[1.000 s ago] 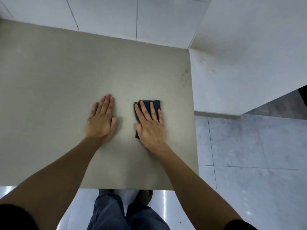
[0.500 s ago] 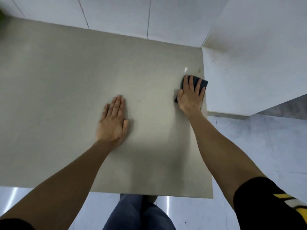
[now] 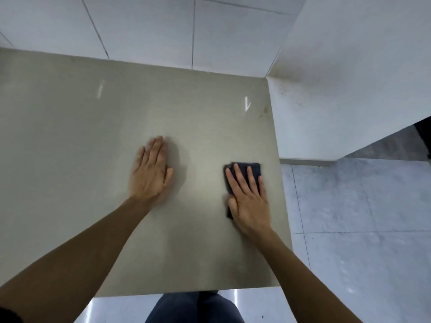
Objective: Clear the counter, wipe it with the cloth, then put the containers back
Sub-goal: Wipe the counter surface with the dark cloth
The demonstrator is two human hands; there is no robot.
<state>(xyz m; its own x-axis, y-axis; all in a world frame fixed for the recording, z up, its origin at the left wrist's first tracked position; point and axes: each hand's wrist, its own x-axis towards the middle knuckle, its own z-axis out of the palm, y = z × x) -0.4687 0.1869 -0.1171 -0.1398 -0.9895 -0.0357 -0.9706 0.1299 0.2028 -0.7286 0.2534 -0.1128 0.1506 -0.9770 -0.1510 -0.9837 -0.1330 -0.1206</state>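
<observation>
A folded dark blue cloth (image 3: 253,170) lies flat on the beige counter (image 3: 93,141) near its right edge. My right hand (image 3: 248,198) presses palm-down on the cloth, fingers spread and covering most of it. My left hand (image 3: 151,171) rests flat on the bare counter to the left of it, fingers together, holding nothing. No containers are in view.
White tiled wall (image 3: 149,29) runs along the counter's back edge, and a white side wall (image 3: 349,78) meets its right rear. Grey floor tiles (image 3: 361,229) lie to the right and below the front edge, where my legs (image 3: 193,308) show.
My right hand has drawn the cloth back from the far right corner toward me along the right edge. My left hand has stayed flat on the counter.
</observation>
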